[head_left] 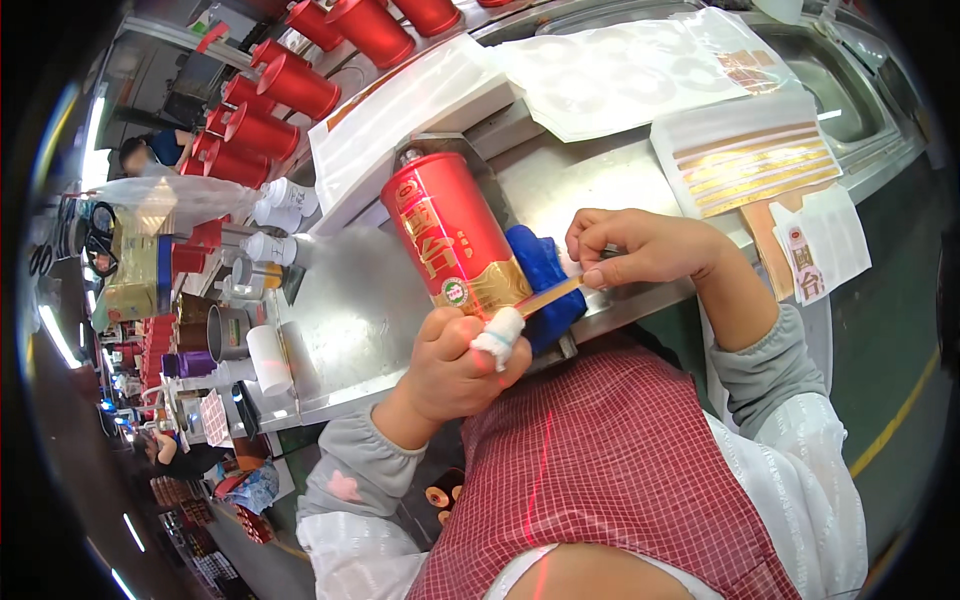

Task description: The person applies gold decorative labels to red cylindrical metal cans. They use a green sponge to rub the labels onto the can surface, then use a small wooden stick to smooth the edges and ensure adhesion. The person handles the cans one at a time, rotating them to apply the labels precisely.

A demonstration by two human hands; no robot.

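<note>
A red cylindrical bottle (455, 225) with gold lettering and a gold lower band lies tilted on the metal bench, its neck pointing away from me. It rests against a blue cloth-like pad (540, 300). My left hand (450, 370) is curled at the bottle's base, a white wrap on one digit, which presses at the near end of a narrow gold strip (553, 295). The strip's other end is pinched between the thumb and fingers of my right hand (645, 250). Stretched between both hands, the strip crosses in front of the blue pad.
Sheets of gold strips (755, 165) lie at the right, beside a printed label sheet (810, 250). Behind is a clear plastic tray (620, 75); a sink (830, 85) sits far right. Several red bottles (300, 85) stand far left, near white cups (285, 200) and a paper roll (268, 360).
</note>
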